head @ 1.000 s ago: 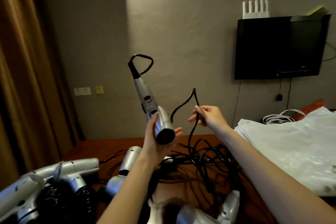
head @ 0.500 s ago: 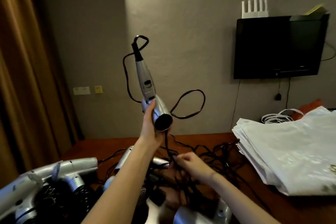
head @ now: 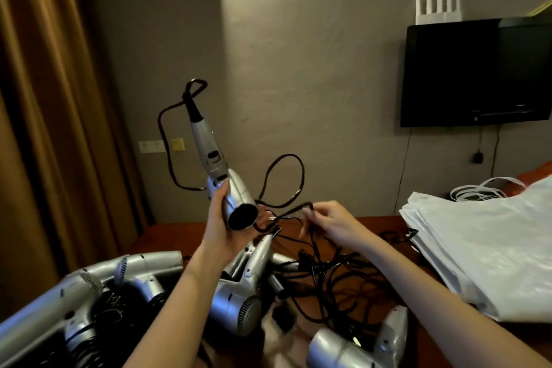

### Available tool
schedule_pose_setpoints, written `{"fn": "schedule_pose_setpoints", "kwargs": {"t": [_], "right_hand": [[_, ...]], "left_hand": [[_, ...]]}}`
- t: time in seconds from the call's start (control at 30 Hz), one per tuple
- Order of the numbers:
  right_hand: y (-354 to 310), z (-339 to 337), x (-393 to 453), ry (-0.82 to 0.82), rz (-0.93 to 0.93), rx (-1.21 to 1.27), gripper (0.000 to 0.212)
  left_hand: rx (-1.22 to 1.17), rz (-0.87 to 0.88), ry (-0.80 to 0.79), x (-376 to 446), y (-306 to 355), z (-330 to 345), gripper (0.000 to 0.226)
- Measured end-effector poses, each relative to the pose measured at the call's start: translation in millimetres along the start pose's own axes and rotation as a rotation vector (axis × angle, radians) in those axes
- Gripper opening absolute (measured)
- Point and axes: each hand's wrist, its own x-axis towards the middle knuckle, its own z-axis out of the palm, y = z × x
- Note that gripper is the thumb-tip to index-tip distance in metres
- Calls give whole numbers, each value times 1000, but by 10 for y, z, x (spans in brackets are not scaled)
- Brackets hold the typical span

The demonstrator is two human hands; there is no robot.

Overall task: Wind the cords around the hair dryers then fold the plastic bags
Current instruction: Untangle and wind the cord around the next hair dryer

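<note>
The left hand (head: pixel 222 230) holds a silver hair dryer (head: pixel 222 179) up above the counter (head: pixel 385 225), its grip wrapped round the barrel with the thumb on the near side and the fingers behind; the dark nozzle opening faces the camera and the handle points up and slightly left. From the top of the handle the black cord (head: pixel 286 182) makes a small loop, runs down in a long curve on the left side of the dryer, passes behind the barrel, and forms a second, larger loop in the air to the right. The right hand (head: pixel 328 219) is raised just right of the dryer, its grip narrow, thumb and fingertips pinching the cord where it bends; from there the cord drops into a tangle of black cords (head: pixel 328 281) lying on the reddish-brown counter. Several more silver hair dryers lie below the arms: a group at lower left (head: pixel 98 287), one in the middle (head: pixel 239 299) under the left forearm, and one at the bottom edge (head: pixel 358 343). On the right side of the counter sits a stack of white plastic bags (head: pixel 478 251), flat and well apart from both hands. Behind it lies a coil of white cable (head: pixel 481 190). A dark television (head: pixel 475 72) hangs on the grey wall, and a brown curtain (head: pixel 38 98) fills the left side.
</note>
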Motion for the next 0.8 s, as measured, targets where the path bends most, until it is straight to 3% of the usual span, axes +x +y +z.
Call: {"fn": "schedule_pose_setpoints", "kwargs": {"t": [0.13,0.2,0.33,0.43,0.53,0.6,0.63,0.7,0.8], "right_hand": [[-339,8,211,158,18,375,32],[-512,31,311,172,50,518,33],[-478,-20,328,269,115,578,30],[-221,-43,116,286,156,630,18],[143,243,-230,44,166,474,12],[391,493,-418,-214,208,178,12],[531,583,-451,-258,202,-7,8],[683,608,-438,-200,162,-324,10],[629,459,-359,-55,142,-456,29]], "left_hand": [[69,-144,-61,-89,-278,175,74],[73,-131,-109,-123,-398,277,75],[-10,-128,-155,-178,-508,445,67],[-103,-171,-107,-169,-430,459,74],[-163,-180,-52,-119,-266,390,71],[-152,-144,-44,-68,-181,341,67],[-121,-121,-46,-73,-137,330,62],[-34,-92,-46,-84,-33,282,53],[102,-74,5,-127,137,152,54]]}}
